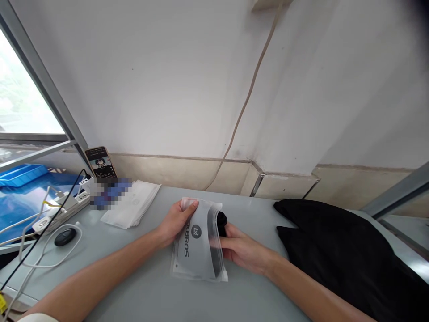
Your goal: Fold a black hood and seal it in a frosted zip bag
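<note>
Window: at the far left, with a blue tray (23,173) below it on the sill side.
Power strip: a white power strip (69,203) lies at the table's left edge, cables running from it; a small black oval device (65,236) sits just in front on a white cord.
Phone: a phone (101,163) leans upright against the wall, screen lit.
Stack of bags: a pile of flat clear bags (132,203) rests on the grey table (150,295), left of the hands.
Left hand: the left hand (174,221) grips the top left corner of the frosted zip pouch (194,250), thumb on the front face, fingers behind.
Pouch: it is held just above the table near its middle, printed with a round logo and dark lettering; a black item (221,222) shows at its upper right opening.
Right hand: the right hand (243,250) holds the pouch's right edge, thumb pressed on the front, fingers curled beneath.
Black fabric: a heap of black cloth (335,250) lies on the table at the right, apart from the hands.
</note>
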`<move>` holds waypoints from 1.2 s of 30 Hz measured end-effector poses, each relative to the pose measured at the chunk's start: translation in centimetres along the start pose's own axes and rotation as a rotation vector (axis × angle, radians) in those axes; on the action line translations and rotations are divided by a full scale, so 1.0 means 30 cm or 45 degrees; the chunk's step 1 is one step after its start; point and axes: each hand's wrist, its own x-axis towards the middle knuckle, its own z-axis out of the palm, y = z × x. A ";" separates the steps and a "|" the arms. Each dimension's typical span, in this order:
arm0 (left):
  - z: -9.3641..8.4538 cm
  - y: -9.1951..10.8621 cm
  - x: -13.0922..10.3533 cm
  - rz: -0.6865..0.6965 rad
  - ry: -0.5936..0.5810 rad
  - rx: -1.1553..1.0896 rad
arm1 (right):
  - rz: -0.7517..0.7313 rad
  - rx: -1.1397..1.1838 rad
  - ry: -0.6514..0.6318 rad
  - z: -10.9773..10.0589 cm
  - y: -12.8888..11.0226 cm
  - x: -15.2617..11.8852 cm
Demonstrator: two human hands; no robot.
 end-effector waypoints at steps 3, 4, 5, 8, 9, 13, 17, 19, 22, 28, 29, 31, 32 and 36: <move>-0.010 0.003 0.002 -0.080 -0.022 -0.079 | -0.061 0.006 0.031 0.000 0.001 0.005; -0.015 0.003 0.002 -0.115 -0.008 -0.101 | -0.094 0.017 0.062 -0.002 -0.001 0.007; -0.020 0.002 0.003 -0.153 0.009 -0.110 | -0.136 0.032 0.099 -0.006 -0.004 0.011; -0.033 -0.004 0.006 -0.205 -0.021 -0.033 | -0.273 0.085 0.212 -0.021 -0.011 0.023; -0.035 -0.006 0.007 -0.165 -0.042 0.025 | -0.303 0.097 0.239 -0.026 -0.012 0.027; -0.031 -0.013 0.007 0.121 -0.074 0.290 | -0.349 0.170 0.385 -0.029 0.001 0.036; -0.026 -0.010 0.004 0.172 -0.105 0.369 | -0.336 0.217 0.422 -0.010 0.012 0.033; -0.028 -0.010 0.004 0.146 -0.130 0.377 | -0.309 0.159 0.364 -0.002 0.010 0.029; -0.034 -0.015 0.008 0.056 -0.164 0.392 | -0.253 0.076 0.270 0.001 0.004 0.023; -0.038 -0.013 0.011 0.227 -0.169 0.571 | -0.124 -0.019 0.211 -0.020 -0.003 0.013; -0.037 -0.012 0.007 0.237 -0.162 0.588 | -0.118 -0.049 0.212 -0.023 -0.006 0.012; -0.032 -0.012 -0.003 0.218 -0.185 0.569 | -0.120 -0.119 0.219 -0.027 -0.012 0.010; -0.029 -0.014 -0.008 0.191 -0.226 0.532 | -0.133 -0.148 0.227 -0.027 -0.014 0.010; -0.019 -0.027 -0.020 0.122 -0.317 0.368 | -0.248 -0.161 0.381 -0.025 -0.014 0.020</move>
